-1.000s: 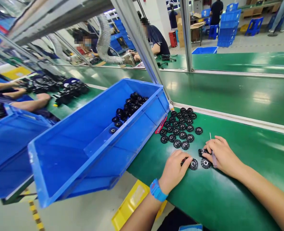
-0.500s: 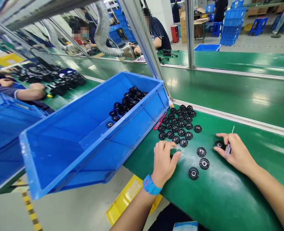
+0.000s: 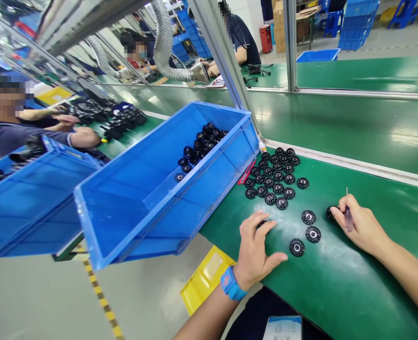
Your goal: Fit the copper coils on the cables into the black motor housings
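My left hand, with a blue watch on its wrist, lies on the green bench with fingers spread over a small black round part. My right hand pinches a thin pointed tool and rests its fingertips on another black round part. Three black discs with pale centres lie loose between my hands. A tight cluster of several such discs sits further back.
A tilted blue bin holding more black parts overhangs the bench at left. A second blue bin is beside it. A red pen lies by the cluster. Other people work along the green conveyor.
My left hand has left the disc it touched, moved left toward the bin, then settled over a part. My right hand carried one part right and rests on it.
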Motion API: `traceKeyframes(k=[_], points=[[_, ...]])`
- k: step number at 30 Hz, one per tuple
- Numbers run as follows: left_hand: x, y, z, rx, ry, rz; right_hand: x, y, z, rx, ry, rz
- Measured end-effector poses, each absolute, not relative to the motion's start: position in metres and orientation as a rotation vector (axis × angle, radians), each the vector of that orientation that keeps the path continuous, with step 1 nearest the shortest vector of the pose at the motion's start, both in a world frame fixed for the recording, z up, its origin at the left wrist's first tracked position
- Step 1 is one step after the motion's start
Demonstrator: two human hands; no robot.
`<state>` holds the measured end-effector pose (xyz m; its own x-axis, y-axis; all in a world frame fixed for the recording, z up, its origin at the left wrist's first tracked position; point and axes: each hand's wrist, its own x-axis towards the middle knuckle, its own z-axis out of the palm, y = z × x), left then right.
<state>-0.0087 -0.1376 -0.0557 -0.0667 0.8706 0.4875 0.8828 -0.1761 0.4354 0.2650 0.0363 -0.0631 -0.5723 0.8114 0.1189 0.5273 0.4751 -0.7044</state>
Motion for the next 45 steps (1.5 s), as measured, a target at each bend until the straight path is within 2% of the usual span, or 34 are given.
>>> traceKeyframes(k=[7,10,13,19,27,33,37,41,45], points=[[0.020,-0.107,-0.042,-2.797,-1.481,-0.516,0.263,0.040,-0.062,-1.179,-2.379,0.802],[0.034,-0.083,-0.036,-2.978,-1.190,-0.396,0.269,0.046,-0.065,-1.279,-2.367,0.694],[0.044,-0.060,-0.038,-3.035,-1.090,-0.342,0.275,0.048,-0.070,-1.328,-2.328,0.651],[0.043,-0.022,-0.044,-3.029,-1.167,-0.339,0.274,0.049,-0.077,-1.328,-2.133,0.683],[0.018,0.023,-0.041,-2.659,-1.660,-0.290,0.271,0.055,-0.085,-1.270,-1.975,0.759],[-0.021,-0.016,-0.018,-2.508,-1.755,-0.248,0.268,0.062,-0.099,-1.241,-1.918,0.826],[-0.056,-0.054,-0.035,-2.428,-1.831,-0.160,0.253,0.066,-0.104,-1.246,-1.886,0.863],[-0.070,-0.037,-0.058,-2.275,-1.892,-0.186,0.244,0.068,-0.099,-1.259,-1.887,0.821],[-0.050,-0.007,-0.054,-2.230,-1.832,-0.344,0.261,0.052,-0.089,-1.228,-1.948,0.668]])
